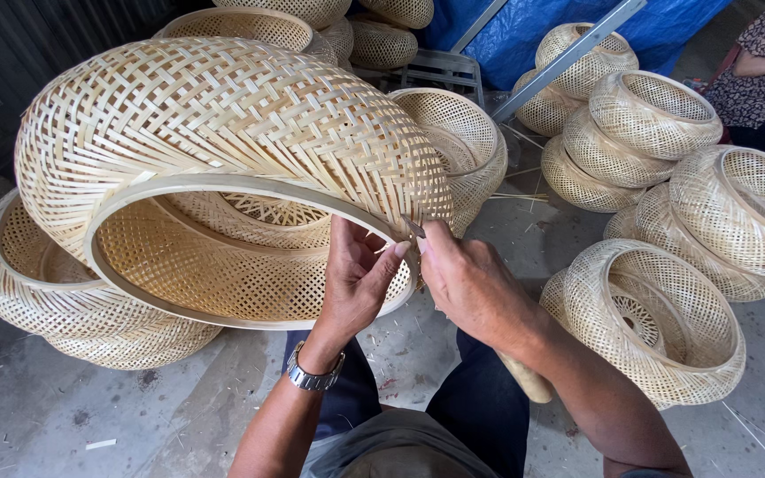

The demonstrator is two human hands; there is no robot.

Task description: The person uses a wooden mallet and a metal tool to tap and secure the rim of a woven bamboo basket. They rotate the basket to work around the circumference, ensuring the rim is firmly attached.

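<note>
Holding a large woven bamboo basket [223, 142] tilted up above my lap, I am pinching its wooden rim hoop [223, 186] with my left hand [356, 274], fingers closed on the edge. My right hand [467, 279] is pressing just beside it, gripping a thin blade-like tool [415, 230] at the rim. Finished baskets [657, 111] are lying stacked on the concrete floor [135, 407] around me.

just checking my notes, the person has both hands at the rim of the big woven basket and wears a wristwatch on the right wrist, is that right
Not quite. The head view shows the wristwatch on the left wrist, not the right. The rest holds: the left hand and right hand are both at the rim of the big woven basket.
</note>
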